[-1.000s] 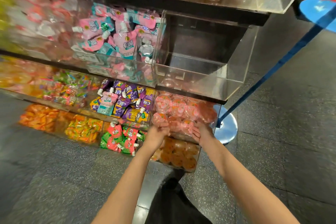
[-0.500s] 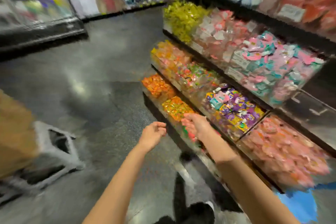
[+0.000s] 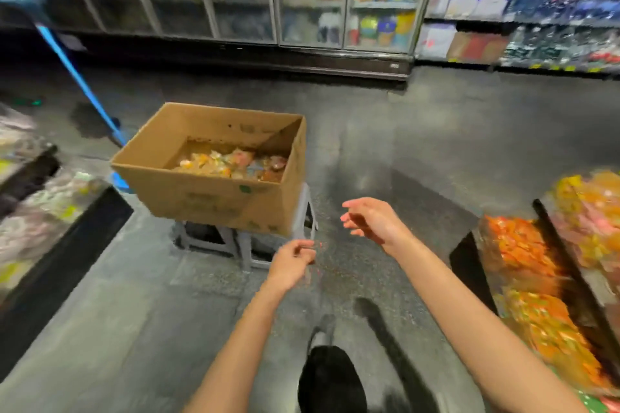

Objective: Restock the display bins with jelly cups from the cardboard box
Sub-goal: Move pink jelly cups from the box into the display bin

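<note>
An open cardboard box [image 3: 214,198] stands on a grey plastic stool [image 3: 248,245] in the aisle, left of centre. Several jelly cups [image 3: 235,163] lie in its bottom. My left hand [image 3: 293,261] hangs just below the box's near right corner with loosely curled fingers, holding nothing. My right hand [image 3: 372,220] reaches out to the right of the box, fingers relaxed and spread, also holding nothing. The display bins [image 3: 550,282] with orange and yellow packets sit at the right edge, blurred.
Another display stand [image 3: 50,211] with pale packets runs along the left edge. A blue pole [image 3: 80,80] slants down behind the box. Glass-door coolers [image 3: 312,0] and stocked shelves [image 3: 523,10] line the far side. My dark shoe [image 3: 330,379] is on the grey floor.
The view has swung left from the jelly bins to the aisle and the box. Both hands left the pink cup bin and now hang near the box, holding nothing.
</note>
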The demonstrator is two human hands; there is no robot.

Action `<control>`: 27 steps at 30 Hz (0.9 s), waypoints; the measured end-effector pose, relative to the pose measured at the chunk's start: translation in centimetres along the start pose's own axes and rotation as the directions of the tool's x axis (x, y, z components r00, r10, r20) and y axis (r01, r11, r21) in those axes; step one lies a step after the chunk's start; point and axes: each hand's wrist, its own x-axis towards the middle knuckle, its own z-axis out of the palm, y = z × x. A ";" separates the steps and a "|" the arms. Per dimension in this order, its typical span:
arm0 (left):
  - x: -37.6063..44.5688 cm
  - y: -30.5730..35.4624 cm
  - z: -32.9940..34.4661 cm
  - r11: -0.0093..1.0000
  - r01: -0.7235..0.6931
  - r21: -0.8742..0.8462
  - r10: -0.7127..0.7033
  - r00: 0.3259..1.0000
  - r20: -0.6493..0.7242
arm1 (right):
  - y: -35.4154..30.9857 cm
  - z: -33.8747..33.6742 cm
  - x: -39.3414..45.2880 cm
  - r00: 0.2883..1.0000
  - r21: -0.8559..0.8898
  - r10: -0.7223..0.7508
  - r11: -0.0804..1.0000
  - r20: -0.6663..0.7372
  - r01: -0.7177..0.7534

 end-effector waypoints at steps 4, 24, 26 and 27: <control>5.3 -0.5 -6.8 1.000 0.001 -0.014 -0.002 0.996 -0.094 | -2.7 7.3 8.1 0.993 -0.034 0.016 0.999 0.116 -0.012; 38.1 -3.1 -27.8 0.991 0.133 -0.026 -0.135 0.982 -0.134 | -4.2 24.1 42.9 0.937 -0.231 0.347 0.915 0.032 -0.331; 41.4 -4.7 -28.4 0.990 0.143 0.001 -0.143 0.987 -0.075 | -2.4 25.1 45.6 0.928 -0.246 0.372 0.899 -0.009 -0.362; 43.0 -5.5 -28.8 0.991 0.135 0.022 -0.133 0.990 -0.055 | -1.5 25.5 47.0 0.922 -0.248 0.386 0.891 -0.029 -0.381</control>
